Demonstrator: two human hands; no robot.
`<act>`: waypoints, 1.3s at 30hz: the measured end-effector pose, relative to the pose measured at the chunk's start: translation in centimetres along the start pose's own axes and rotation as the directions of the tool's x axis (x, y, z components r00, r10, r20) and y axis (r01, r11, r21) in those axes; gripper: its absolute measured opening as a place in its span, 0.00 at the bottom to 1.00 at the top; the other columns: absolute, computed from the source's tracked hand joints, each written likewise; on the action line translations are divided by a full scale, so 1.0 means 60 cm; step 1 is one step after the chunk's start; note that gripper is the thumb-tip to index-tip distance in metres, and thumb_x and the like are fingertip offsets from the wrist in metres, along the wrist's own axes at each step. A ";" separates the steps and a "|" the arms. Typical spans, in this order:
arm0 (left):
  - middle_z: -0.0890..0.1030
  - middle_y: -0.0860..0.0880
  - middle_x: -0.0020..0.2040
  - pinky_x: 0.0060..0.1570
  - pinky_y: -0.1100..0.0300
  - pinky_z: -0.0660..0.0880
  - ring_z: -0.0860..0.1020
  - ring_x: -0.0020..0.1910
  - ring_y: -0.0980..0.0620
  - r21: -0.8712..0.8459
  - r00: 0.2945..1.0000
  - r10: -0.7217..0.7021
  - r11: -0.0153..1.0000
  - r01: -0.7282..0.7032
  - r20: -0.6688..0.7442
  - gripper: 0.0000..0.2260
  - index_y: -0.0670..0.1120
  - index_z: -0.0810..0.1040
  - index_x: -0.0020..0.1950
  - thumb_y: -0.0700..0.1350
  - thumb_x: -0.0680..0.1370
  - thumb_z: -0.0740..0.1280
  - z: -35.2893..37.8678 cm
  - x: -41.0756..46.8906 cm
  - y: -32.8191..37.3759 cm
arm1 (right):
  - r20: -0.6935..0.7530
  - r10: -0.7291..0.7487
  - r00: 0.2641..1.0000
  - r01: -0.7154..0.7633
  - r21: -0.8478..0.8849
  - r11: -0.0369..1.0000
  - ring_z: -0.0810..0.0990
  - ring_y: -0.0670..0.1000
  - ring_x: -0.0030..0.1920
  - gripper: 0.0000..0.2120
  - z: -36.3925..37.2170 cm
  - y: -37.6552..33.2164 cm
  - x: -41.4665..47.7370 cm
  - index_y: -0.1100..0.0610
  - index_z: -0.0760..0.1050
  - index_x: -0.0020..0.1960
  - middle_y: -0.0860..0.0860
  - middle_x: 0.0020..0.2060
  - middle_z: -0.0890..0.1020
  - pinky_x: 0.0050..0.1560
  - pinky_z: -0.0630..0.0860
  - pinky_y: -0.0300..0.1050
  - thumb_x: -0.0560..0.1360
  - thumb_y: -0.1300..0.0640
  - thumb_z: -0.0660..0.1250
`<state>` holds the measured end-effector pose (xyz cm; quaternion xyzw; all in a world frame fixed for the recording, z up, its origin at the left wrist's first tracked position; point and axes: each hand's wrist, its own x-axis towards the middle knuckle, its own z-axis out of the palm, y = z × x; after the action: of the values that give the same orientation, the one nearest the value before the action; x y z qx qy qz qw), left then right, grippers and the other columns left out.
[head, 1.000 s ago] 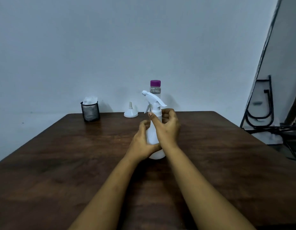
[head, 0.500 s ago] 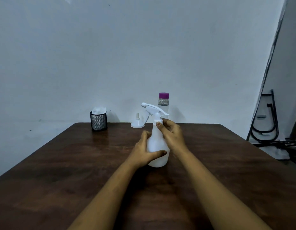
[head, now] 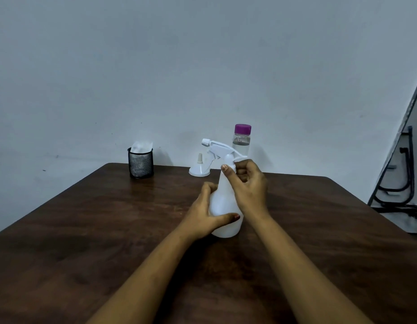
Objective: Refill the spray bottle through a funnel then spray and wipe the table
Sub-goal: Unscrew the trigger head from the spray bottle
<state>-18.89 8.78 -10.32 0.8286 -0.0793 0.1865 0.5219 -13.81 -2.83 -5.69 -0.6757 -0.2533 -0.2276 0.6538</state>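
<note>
A white spray bottle [head: 222,202] stands upright in the middle of the dark wooden table [head: 86,230]. My left hand [head: 202,213] wraps around its lower body. My right hand [head: 248,185] pinches the collar at its neck, just under the white trigger head [head: 218,148], whose nozzle points left. Behind it, near the wall, a white funnel [head: 199,169] lies upside down, spout up. A clear bottle with a purple cap [head: 242,139] holding clear liquid stands to the funnel's right, partly hidden by the trigger head.
A black mesh cup [head: 140,163] with white cloth or tissue in it stands at the table's far left corner. A pale wall rises right behind the table. Black metal frames [head: 399,178] lean off the table's right side.
The view has tilted so everything sits lower in frame. My right hand's fingers have shifted around the bottle's neck collar. My left hand keeps its hold on the body.
</note>
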 end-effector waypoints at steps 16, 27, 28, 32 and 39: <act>0.74 0.56 0.57 0.52 0.59 0.76 0.76 0.56 0.58 -0.009 0.999 0.001 1.000 -0.001 -0.039 0.33 0.53 0.63 0.61 0.59 0.63 0.74 0.005 -0.002 0.000 | 0.103 0.064 0.993 -0.066 0.022 0.998 0.81 0.49 0.47 0.07 -0.002 0.004 -0.005 0.53 0.78 0.50 0.50 0.45 0.82 0.48 0.79 0.47 0.76 0.50 0.67; 0.73 0.56 0.57 0.53 0.58 0.75 0.75 0.57 0.56 -0.007 0.999 0.000 1.000 0.000 -0.041 0.34 0.54 0.63 0.60 0.63 0.60 0.72 0.008 -0.003 0.001 | 0.034 0.083 0.996 -0.083 -0.021 0.996 0.80 0.47 0.45 0.10 0.003 -0.006 -0.013 0.51 0.72 0.51 0.49 0.44 0.80 0.44 0.77 0.43 0.74 0.50 0.69; 0.73 0.56 0.57 0.52 0.59 0.75 0.75 0.57 0.57 -0.007 0.999 -0.001 1.000 0.001 -0.040 0.34 0.54 0.63 0.60 0.63 0.60 0.72 0.007 -0.003 0.002 | 0.052 0.083 0.995 -0.083 -0.008 0.997 0.79 0.46 0.45 0.06 0.001 -0.005 -0.013 0.51 0.74 0.51 0.48 0.44 0.80 0.45 0.76 0.42 0.76 0.51 0.66; 0.72 0.55 0.58 0.53 0.59 0.75 0.74 0.58 0.57 0.009 0.999 0.004 1.000 -0.003 -0.037 0.34 0.55 0.62 0.60 0.63 0.60 0.72 0.007 -0.001 0.000 | 0.061 0.097 0.993 -0.099 0.030 0.995 0.79 0.49 0.51 0.11 0.000 -0.001 -0.013 0.55 0.78 0.56 0.51 0.50 0.81 0.50 0.76 0.43 0.79 0.51 0.62; 0.73 0.53 0.59 0.54 0.56 0.76 0.75 0.58 0.55 -0.003 0.999 0.002 1.000 -0.003 -0.045 0.33 0.54 0.63 0.60 0.62 0.61 0.72 0.006 -0.001 -0.004 | -0.016 0.062 0.998 -0.063 -0.063 0.996 0.80 0.48 0.45 0.10 0.013 -0.006 -0.016 0.50 0.70 0.51 0.51 0.45 0.80 0.44 0.77 0.44 0.74 0.50 0.69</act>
<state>-18.79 8.54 -10.67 0.8234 -0.0688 0.2056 0.5244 -14.81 -2.09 -6.04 -0.7021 -0.2201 -0.2195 0.6407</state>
